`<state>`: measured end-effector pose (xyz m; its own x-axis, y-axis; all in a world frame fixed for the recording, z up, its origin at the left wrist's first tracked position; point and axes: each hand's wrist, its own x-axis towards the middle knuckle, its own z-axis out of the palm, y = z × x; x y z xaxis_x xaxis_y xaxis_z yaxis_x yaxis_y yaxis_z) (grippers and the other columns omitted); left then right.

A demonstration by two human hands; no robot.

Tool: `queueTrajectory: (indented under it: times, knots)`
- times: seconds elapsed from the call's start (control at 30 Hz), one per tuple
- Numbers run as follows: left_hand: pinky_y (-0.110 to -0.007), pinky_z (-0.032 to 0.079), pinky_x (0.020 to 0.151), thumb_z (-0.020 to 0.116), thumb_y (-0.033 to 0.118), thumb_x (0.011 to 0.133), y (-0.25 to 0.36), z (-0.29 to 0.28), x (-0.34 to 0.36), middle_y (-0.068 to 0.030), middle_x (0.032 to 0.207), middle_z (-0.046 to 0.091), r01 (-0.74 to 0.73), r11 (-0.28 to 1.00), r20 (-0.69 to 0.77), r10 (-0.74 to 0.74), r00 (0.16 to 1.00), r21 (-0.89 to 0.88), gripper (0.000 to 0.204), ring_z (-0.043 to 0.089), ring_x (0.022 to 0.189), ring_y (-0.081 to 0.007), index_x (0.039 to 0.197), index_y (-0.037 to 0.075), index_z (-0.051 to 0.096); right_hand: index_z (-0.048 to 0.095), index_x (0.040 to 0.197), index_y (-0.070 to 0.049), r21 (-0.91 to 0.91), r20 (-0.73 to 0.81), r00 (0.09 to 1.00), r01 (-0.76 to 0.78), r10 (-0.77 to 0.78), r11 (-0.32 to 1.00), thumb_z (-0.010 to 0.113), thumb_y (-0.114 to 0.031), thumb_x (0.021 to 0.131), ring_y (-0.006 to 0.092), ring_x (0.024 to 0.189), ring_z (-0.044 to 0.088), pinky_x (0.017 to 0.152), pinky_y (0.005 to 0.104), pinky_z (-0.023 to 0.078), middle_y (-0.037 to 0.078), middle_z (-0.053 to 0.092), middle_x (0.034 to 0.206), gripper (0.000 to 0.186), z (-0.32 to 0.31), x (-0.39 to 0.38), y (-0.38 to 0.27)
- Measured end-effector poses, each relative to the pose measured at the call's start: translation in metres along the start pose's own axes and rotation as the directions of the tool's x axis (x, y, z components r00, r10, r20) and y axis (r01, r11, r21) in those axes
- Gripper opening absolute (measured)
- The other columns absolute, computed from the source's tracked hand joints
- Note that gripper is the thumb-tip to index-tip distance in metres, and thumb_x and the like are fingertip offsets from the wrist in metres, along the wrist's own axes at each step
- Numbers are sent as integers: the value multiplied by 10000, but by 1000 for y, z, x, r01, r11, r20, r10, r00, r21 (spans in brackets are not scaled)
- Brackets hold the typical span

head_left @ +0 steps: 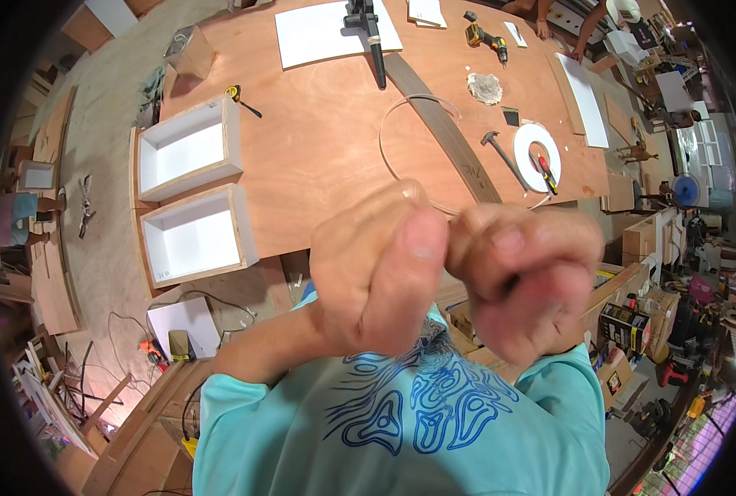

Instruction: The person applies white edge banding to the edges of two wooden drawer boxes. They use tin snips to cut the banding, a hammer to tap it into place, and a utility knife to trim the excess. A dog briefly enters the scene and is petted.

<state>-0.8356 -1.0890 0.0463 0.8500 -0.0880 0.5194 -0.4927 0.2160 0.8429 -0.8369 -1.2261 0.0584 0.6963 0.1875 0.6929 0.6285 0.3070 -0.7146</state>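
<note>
Both my hands are raised close to the camera, side by side above the near edge of the wooden worktable (302, 165). My left hand (376, 269) is closed, thumb laid along the curled fingers. Next to it, almost touching, my right hand (529, 277) is curled closed too, slightly blurred. Whatever they may hold is hidden inside the fingers. Behind them on the table lie a thin loop of edging strip (384, 136) and a long grey-brown board (438, 124). A hammer (504, 157) rests beside a white ring-shaped roll (527, 136) with a red-handled screwdriver (547, 175) on it.
Two open drawer boxes (234, 136) with white bottoms sit at the table's left, near a tape measure (234, 93). A black blower (372, 41) lies across a white panel (310, 41). Farther right are a yellow drill (485, 40) and another person's hands (543, 27).
</note>
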Motion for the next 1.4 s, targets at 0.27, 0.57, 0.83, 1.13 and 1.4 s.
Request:
queueTrajectory:
  times: [0.27,0.57,0.83,1.13,1.4]
  knots:
    - [-333,280,459,395,134,970,-13,-6,1,-85,592,443,47,990,12,-49,999,133,360,375,490,-180,641,1,459,554,997,22,-284,-56,997,-65,51,957,515,-198,997,156,535,554,489,252,442,88,609,714,223,8,-7,8]
    - [-342,375,489,478,90,937,-21,-29,-6,-107,635,521,-146,969,22,145,989,200,295,471,527,-213,657,10,530,535,914,3,-131,48,991,134,-129,982,518,-149,980,188,477,491,404,324,398,85,550,636,167,6,4,13]
    - [-317,354,513,245,516,1011,-20,-23,-6,-94,614,448,180,846,-69,-246,967,-501,512,397,527,-187,875,64,443,452,1053,11,-93,-99,987,114,-123,989,355,-252,1053,129,428,381,419,285,372,51,440,566,280,34,13,26]
    - [-344,355,468,250,528,1007,-10,-44,4,-105,547,437,72,676,-51,-161,986,-733,451,384,439,-203,1002,119,438,451,1070,-34,-100,-190,955,213,-229,972,367,-330,1042,137,448,425,420,277,381,31,418,558,309,44,5,7]
    - [-308,313,350,294,459,1010,-10,-62,16,-58,544,431,-10,545,-210,-306,928,-838,443,349,375,-165,877,109,530,482,1130,-33,-201,-86,977,175,-196,964,395,-375,1030,161,620,538,534,285,452,75,531,772,367,40,19,-17]
